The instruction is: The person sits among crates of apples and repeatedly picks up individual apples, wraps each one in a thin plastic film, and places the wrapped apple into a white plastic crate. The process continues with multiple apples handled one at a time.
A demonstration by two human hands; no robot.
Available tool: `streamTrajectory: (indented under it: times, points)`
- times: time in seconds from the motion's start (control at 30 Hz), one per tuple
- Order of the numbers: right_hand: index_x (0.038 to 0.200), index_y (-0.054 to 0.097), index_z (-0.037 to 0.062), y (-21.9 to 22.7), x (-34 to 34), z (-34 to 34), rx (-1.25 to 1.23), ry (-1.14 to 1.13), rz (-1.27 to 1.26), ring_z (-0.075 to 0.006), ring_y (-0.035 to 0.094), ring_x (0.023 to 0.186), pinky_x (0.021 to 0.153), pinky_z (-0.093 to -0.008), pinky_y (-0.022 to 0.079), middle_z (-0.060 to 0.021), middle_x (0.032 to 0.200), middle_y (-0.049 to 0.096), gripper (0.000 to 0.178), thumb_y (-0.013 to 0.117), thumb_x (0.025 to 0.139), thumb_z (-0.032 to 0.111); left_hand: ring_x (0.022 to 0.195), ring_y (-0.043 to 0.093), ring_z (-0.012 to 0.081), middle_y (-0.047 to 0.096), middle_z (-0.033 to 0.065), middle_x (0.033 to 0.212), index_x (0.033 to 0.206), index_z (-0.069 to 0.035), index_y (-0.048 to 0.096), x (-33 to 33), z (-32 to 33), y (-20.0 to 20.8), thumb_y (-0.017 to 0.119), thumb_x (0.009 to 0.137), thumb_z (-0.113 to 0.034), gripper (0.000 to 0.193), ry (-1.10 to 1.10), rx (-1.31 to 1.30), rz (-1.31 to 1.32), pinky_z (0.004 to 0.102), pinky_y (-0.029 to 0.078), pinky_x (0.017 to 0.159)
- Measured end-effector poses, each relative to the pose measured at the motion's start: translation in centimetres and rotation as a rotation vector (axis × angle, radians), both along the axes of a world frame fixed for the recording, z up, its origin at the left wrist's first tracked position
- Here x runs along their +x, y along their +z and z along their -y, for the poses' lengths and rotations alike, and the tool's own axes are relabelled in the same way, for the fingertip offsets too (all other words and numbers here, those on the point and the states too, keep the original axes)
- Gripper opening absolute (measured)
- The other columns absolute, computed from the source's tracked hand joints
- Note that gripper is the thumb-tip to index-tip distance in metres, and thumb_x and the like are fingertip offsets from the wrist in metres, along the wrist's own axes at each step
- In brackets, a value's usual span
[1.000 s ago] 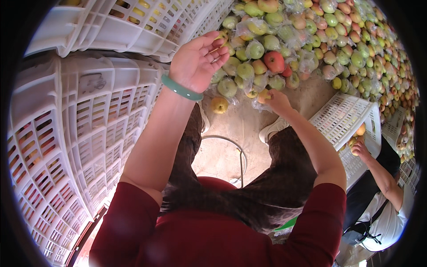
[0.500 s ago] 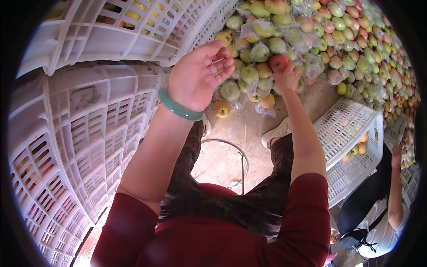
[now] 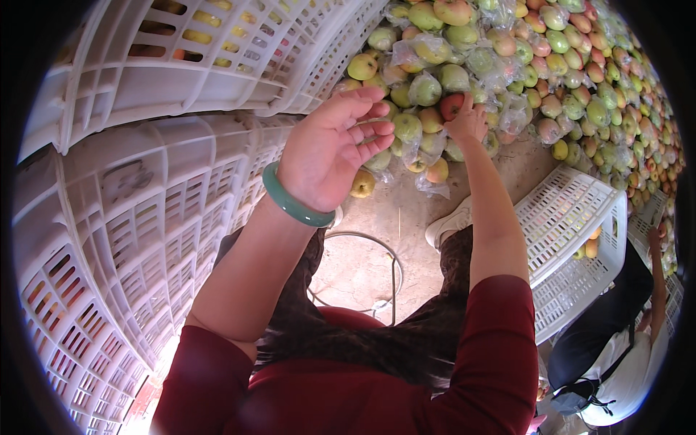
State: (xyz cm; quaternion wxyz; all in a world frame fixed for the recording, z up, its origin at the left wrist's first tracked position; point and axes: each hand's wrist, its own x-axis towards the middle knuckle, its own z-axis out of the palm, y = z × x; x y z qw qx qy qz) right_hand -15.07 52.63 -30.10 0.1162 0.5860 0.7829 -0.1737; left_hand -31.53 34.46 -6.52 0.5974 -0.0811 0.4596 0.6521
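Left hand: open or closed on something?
Open: the left hand shows its bare palm, fingers loosely curled, with nothing visible in its grasp.

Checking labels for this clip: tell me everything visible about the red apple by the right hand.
The red apple looks rounded, smooth and unbagged, redder than the greenish apples around it. It sits toward the near side of the pile. The right hand is at its right, partly covering it; whether it is gripped is unclear.
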Motion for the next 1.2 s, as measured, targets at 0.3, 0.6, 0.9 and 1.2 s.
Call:
streamTrajectory:
  times: [0.3, 0.6, 0.9, 1.2]
  points:
    - [0.129, 0.033, 0.0170, -0.5, 2.3, -1.6, -0.097, -0.004, -0.225, -0.0323, 0.045, 0.114, 0.092, -0.0430, 0.043, -0.0126, 0.123, 0.043, 0.092, 0.082, 0.052, 0.027, 0.093, 0.051, 0.0191, 0.055, 0.0080, 0.101, 0.106, -0.002, 0.055, 0.2, -0.2, -0.2, 0.053, 0.087, -0.015, 0.022, -0.014, 0.003, 0.020, 0.0345, 0.043, 0.089]
    - [0.131, 0.035, 0.0086, 7.7, 6.5, -0.5, -1.167, -0.401, -1.270, -0.0224, 0.048, 0.112, 0.097, -0.0380, 0.041, -0.0075, 0.120, 0.048, 0.088, 0.079, 0.055, 0.010, 0.093, 0.052, 0.0178, 0.055, 0.0055, 0.099, 0.106, -0.005, 0.055, 0.9, -0.5, -0.6, 0.054, 0.087, -0.017, 0.023, -0.084, 0.010, 0.003, 0.0327, 0.043, 0.088]
    - [0.133, 0.031, 0.0103, 19.9, 5.4, 3.4, -1.238, -0.275, -1.468, -0.0243, 0.047, 0.115, 0.101, -0.0385, 0.036, -0.0075, 0.125, 0.044, 0.097, 0.080, 0.050, 0.004, 0.101, 0.054, 0.0257, 0.052, 0.0079, 0.105, 0.117, -0.010, 0.049, 3.9, -1.0, -0.7, 0.058, 0.086, -0.028, 0.037, -0.334, 0.016, -0.068, 0.0387, 0.045, 0.086]
    - [0.131, 0.036, 0.0126, 25.5, 5.6, 8.9, -0.505, 0.064, -1.351, -0.0196, 0.045, 0.116, 0.098, -0.0335, 0.040, -0.0058, 0.126, 0.043, 0.097, 0.087, 0.048, 0.006, 0.108, 0.052, 0.0296, 0.046, 0.0130, 0.126, 0.130, -0.012, 0.039, 6.7, -1.0, 0.6, 0.046, 0.090, -0.048, 0.055, -0.400, 0.347, 0.292, 0.0477, 0.045, 0.086]
